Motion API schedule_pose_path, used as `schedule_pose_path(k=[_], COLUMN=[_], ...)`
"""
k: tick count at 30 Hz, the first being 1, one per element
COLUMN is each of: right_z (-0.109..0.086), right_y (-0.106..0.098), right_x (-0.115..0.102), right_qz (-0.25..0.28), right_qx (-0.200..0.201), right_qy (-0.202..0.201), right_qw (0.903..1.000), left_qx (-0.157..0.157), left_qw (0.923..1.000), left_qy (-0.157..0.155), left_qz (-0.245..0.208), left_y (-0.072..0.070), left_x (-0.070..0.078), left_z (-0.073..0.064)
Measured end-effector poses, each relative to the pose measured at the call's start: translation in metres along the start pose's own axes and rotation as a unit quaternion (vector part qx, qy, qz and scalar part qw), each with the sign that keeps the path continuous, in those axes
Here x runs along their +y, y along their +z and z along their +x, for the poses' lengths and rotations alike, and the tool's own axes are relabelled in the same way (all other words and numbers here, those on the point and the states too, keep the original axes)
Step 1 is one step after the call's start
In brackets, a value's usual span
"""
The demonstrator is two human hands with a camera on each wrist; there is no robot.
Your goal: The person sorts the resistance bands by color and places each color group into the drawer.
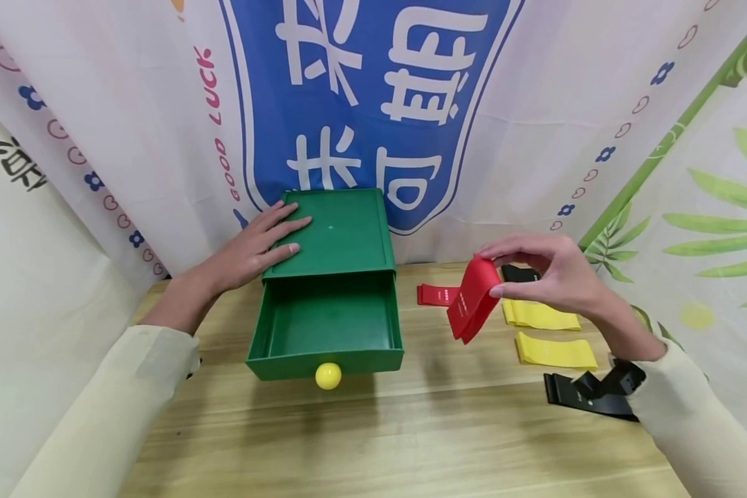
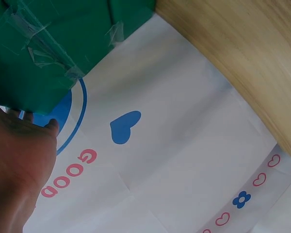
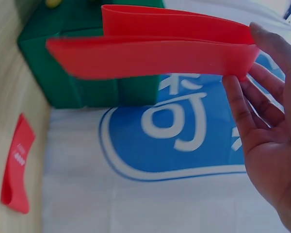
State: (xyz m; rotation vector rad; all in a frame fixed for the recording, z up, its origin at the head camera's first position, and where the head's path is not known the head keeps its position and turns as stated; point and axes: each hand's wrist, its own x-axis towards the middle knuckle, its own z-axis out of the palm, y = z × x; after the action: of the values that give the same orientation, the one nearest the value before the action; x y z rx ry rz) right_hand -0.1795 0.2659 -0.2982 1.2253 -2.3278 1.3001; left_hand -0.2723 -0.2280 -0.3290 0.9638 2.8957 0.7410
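Note:
My right hand (image 1: 544, 270) pinches a folded red resistance band (image 1: 473, 297) between thumb and fingers, holding it above the table to the right of a green box. In the right wrist view the band (image 3: 150, 60) hangs in a loop from the fingertips. The green box (image 1: 336, 232) has its drawer (image 1: 326, 363) pulled out, with a yellow ball knob (image 1: 328, 375) on the front; the drawer's inside is bare. My left hand (image 1: 264, 242) rests on the box's top at its left edge, fingers spread. Taped seams show on the box's side (image 2: 48, 53) in the left wrist view.
Another red band (image 1: 434, 295) lies on the wooden table (image 1: 373, 443) behind the held one. Two yellow bands (image 1: 557, 351) and black bands (image 1: 588, 398) lie at the right. A printed white curtain (image 1: 523, 138) hangs close behind the box.

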Motion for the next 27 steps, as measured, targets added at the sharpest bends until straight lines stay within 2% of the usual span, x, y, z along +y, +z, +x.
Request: schedule_pose_path(k=[8,18,27], right_z=[0.019,0.036,0.056], right_y=[-0.001,-0.002,0.004], right_x=[-0.024,-0.053,-0.079], right_qz=[0.034,0.065,0.053], right_qx=[0.033,0.042,0.051], right_qy=[-0.033,-0.082,-0.077], right_qw=[0.9983,0.9936,0.9943], left_qx=[-0.001,-0.001,-0.002], left_qw=[1.0,1.0,1.0], left_qy=[-0.003,-0.001,0.0], left_qz=[-0.003,-0.007,-0.01], left_y=[0.0,0.0,0.0], left_x=[0.0,0.003,0.003], left_z=[0.0,0.001,0.0])
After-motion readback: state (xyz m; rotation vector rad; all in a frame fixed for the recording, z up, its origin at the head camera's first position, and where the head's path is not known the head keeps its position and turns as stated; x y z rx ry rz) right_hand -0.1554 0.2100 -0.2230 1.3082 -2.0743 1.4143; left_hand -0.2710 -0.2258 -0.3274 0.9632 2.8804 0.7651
